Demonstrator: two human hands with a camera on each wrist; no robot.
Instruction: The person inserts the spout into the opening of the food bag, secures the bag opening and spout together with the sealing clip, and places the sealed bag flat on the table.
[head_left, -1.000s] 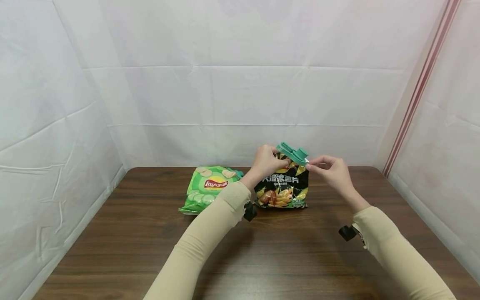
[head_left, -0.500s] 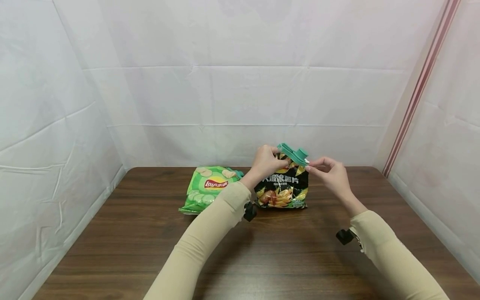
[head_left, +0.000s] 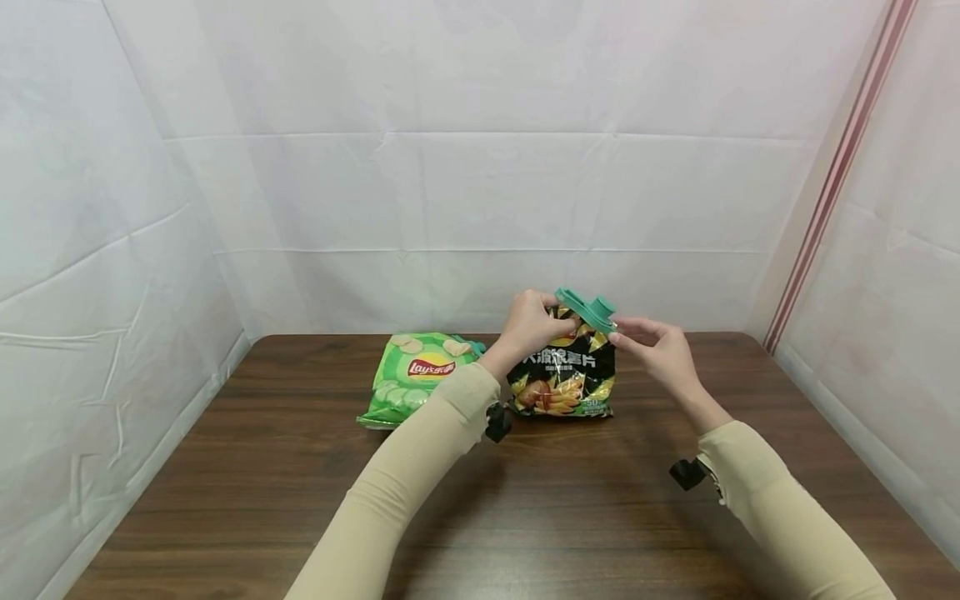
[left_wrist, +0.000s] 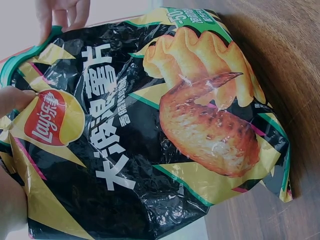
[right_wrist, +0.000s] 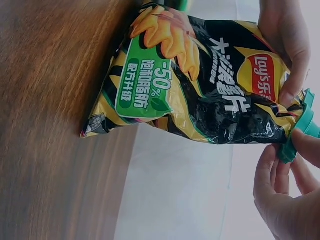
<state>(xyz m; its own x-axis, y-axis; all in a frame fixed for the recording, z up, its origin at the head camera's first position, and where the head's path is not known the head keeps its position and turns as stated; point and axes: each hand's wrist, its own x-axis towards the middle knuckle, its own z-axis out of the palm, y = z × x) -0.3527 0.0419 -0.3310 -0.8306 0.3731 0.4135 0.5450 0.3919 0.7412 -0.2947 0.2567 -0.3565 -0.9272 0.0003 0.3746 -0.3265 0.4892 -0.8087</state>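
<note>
A black and yellow chip bag stands upright on the table with a teal sealing clip slanted across its top edge. My left hand grips the upper left of this bag, its thumb pressed on the front beside the logo in the right wrist view. At the clip's right end, my right hand pinches the teal plastic between thumb and fingers. The left wrist view shows the bag's front from close by, the left hand cut off by the frame's edge.
A green chip bag lies to the left of the black one, with a piece of teal plastic at its upper right corner, partly hidden by the left hand. Brown wood tabletop extends in front. White cloth walls rise behind and at both sides.
My right hand and forearm have shifted slightly left, closer in on the clip's end. The white bit showing there earlier is less visible. The left hand and both bags stay nearly where they were.
</note>
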